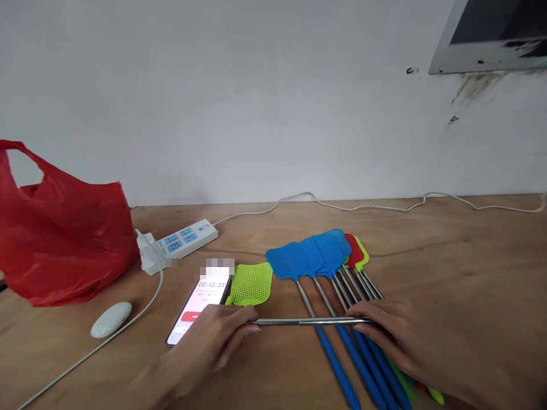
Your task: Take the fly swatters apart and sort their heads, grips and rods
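Note:
A green fly swatter head [252, 283] lies on the wooden table [448, 267], its telescopic steel rod [305, 322] stretched sideways between my hands. My left hand [205, 341] pinches the rod just behind the head. My right hand [410, 341] grips the rod's other end, fingers closed over it. Under the rod lies a fanned row of several swatters with blue [307, 256], red [354, 249] and green [363, 253] heads and blue handles [337, 364]. My right hand rests on top of those handles.
A phone [200, 304] showing a timer lies beside my left hand. Behind it are a white power strip [183, 239], its cable [363, 206] along the wall, a white oval mouse-like object [111, 319] and a red plastic bag [60, 239] at the left.

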Demonstrator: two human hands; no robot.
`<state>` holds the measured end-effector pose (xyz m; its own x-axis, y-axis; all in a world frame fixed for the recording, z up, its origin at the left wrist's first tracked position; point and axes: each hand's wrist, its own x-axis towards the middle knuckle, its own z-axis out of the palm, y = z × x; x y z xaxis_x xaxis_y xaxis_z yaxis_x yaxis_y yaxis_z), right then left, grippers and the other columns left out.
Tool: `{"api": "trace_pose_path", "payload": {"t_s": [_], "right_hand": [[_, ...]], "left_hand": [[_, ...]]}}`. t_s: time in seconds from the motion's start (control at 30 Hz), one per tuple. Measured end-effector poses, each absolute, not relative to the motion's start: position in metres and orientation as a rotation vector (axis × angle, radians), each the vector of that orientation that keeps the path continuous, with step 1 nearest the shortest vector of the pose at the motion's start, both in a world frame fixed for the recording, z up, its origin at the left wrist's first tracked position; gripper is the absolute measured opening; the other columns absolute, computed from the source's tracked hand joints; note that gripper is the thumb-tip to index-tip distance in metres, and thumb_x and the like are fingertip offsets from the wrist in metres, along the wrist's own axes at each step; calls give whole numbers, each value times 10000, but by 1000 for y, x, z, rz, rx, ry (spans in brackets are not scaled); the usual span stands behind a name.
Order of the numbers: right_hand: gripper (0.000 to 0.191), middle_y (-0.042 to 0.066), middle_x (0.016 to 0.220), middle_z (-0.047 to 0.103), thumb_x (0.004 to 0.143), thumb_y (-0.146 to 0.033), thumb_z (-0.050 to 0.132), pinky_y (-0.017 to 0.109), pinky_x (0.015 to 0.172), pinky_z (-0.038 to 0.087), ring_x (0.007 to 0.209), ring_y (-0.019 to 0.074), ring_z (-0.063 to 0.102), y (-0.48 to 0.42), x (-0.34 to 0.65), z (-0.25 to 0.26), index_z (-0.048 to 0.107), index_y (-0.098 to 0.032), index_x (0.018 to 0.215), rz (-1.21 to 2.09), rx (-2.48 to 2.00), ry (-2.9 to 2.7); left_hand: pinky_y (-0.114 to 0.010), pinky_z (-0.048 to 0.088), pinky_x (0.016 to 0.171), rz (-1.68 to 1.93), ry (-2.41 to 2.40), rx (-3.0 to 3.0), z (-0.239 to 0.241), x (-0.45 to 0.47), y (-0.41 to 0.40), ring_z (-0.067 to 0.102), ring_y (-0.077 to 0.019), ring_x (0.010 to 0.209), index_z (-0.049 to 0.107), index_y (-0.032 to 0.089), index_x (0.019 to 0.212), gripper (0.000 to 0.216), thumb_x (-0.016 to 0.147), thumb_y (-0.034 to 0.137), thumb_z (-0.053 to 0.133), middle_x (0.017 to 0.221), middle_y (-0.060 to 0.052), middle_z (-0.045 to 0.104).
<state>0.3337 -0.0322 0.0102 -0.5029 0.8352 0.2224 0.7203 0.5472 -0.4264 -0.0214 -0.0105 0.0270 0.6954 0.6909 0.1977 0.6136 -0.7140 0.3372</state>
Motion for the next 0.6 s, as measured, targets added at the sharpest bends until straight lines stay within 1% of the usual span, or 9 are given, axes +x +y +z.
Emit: {"api": "trace_pose_path", "payload": {"t_s": [0.03, 0.1, 0.2, 0.23, 0.27, 0.4, 0.5, 0.6], "right_hand": [[243, 49, 997, 735, 1033, -342, 417, 327, 779, 514, 862, 211, 700, -33, 335, 11, 633, -267, 1116, 363, -1232, -2396], [243, 50, 950, 735, 1031, -318, 412, 317, 735, 510, 812, 209, 701, -35, 332, 14, 640, -257, 1088, 306, -1161, -2422], [222, 30, 768, 710, 1022, -279, 415, 286, 574, 448, 627, 188, 668, -40, 317, 19, 626, -233, 973, 265, -1038, -2532], [239, 21, 696, 684, 1022, -268, 397, 287, 524, 411, 561, 182, 642, -41, 310, 21, 602, -225, 907, 244, -1004, -2564], [266, 19, 663, 671, 1027, -254, 363, 291, 498, 384, 536, 181, 633, -43, 303, 22, 575, -221, 870, 220, -996, -2574], [310, 12, 649, 666, 1051, -259, 278, 290, 489, 353, 544, 175, 648, -45, 289, 22, 530, -219, 876, 257, -1094, -2556], [319, 4, 656, 671, 1057, -309, 294, 280, 520, 369, 583, 181, 669, -43, 290, 18, 550, -232, 883, 366, -1209, -2482], [285, 1, 674, 685, 1044, -367, 357, 273, 546, 395, 618, 191, 679, -40, 292, 15, 597, -257, 937, 465, -1279, -2348]], "left_hand": [[-264, 274, 519, 469, 1029, 2672, 27, -22, -11, 496, -144, 535, 474, 227, 837, 290, 1071, 289, 315, 667, 31, 552], [-268, 270, 510, 492, 1004, 2684, 28, -19, -12, 489, -143, 515, 477, 226, 846, 286, 1072, 278, 308, 654, 32, 549], [-275, 277, 513, 518, 931, 2711, 32, -6, -15, 517, -153, 527, 488, 222, 841, 302, 1073, 266, 299, 653, 19, 566], [-276, 285, 522, 507, 906, 2725, 33, -2, -15, 538, -161, 555, 492, 221, 843, 300, 1073, 267, 306, 671, 10, 581], [-278, 285, 523, 519, 904, 2732, 35, 3, -15, 543, -165, 559, 493, 219, 837, 298, 1070, 272, 315, 668, 8, 584], [-279, 301, 524, 438, 927, 2727, 37, 16, -9, 554, -172, 568, 510, 213, 863, 298, 1076, 287, 316, 685, 7, 598], [-278, 369, 579, 405, 1015, 2745, 38, 20, -5, 591, -189, 647, 527, 207, 878, 301, 1078, 307, 324, 771, -13, 630], [-295, 427, 659, 437, 1076, 2778, 36, 21, -2, 615, -204, 739, 552, 207, 926, 280, 1075, 304, 336, 866, -30, 646]]}}
